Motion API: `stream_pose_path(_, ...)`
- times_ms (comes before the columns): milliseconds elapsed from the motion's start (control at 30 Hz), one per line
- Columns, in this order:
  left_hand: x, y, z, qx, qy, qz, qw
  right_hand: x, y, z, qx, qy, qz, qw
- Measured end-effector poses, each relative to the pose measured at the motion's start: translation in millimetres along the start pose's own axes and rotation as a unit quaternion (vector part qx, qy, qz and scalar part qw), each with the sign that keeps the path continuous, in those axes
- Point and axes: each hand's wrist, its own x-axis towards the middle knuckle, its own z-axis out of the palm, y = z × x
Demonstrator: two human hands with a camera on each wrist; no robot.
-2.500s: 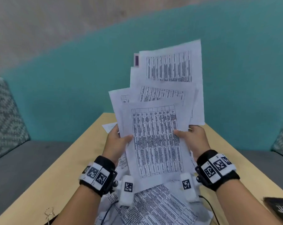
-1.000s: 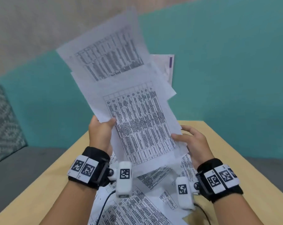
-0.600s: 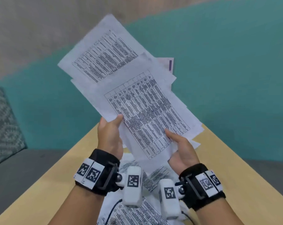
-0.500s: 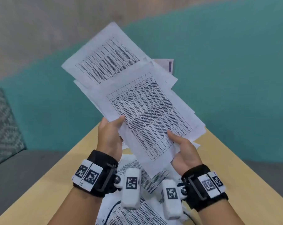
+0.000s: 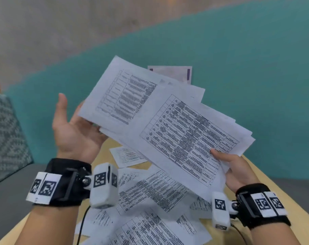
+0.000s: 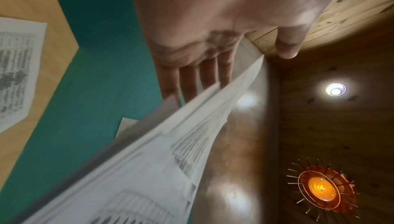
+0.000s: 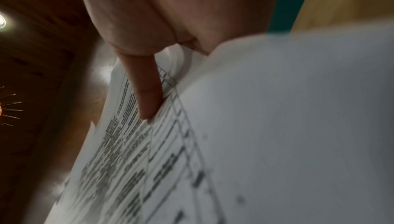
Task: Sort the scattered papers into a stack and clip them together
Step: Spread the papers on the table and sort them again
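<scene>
Teal wall (image 5: 256, 71) fills the background behind a light wooden table (image 5: 267, 181), with grey plaster above the teal and a patterned cushion (image 5: 6, 137) well to the left of the table.

Raised above the table is a loose, fanned bundle of printed papers (image 5: 168, 124), tilted so its left end is higher than its right. The sheets are not squared up: their corners stick out past each other, and one sheet with a purple strip (image 5: 175, 73) shows behind the bundle's upper edge.

The right hand (image 5: 237, 172) grasps the bundle's lower right corner, thumb (image 7: 147, 93) pressed on the printed top face and the rest of the hand beneath the sheets. The left hand (image 5: 74, 128) is at the bundle's left end, palm up and released, with straight fingers (image 6: 192, 79) slipped under the paper edge and the thumb standing clear above it, so it supports rather than grips.

Below the bundle, more scattered papers (image 5: 150, 206) lie overlapping on the table, and one separate sheet (image 5: 127, 154) lies just beyond them toward the wall. Both wrists wear black bands carrying white marker blocks. In the left wrist view a wood-plank ceiling shows above the bundle, with a round orange lamp (image 6: 319, 187) and a recessed spotlight (image 6: 335, 90).
</scene>
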Motion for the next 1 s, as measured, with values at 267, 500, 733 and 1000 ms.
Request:
stream_pose_path(267,13,-17,-10,0.270,0.060,0.049,0.960,-8,-11,-3,-0.032,0.006,-0.029,0.999)
stream_pose_path(500,15,-28,-14,0.352,0.055,0.065,0.932,-7,-10,-5,-0.038,0.015,-0.052,0.998)
stream_pose_path(733,22,-15,-26,0.316,0.173,0.169,0.917,5,-8,-15,-0.021,0.121,-0.049,0.991)
stream_pose_path(1000,27,-7,-30,0.225,0.240,0.206,0.921,15,2,-26,-0.056,0.266,-0.051,0.961)
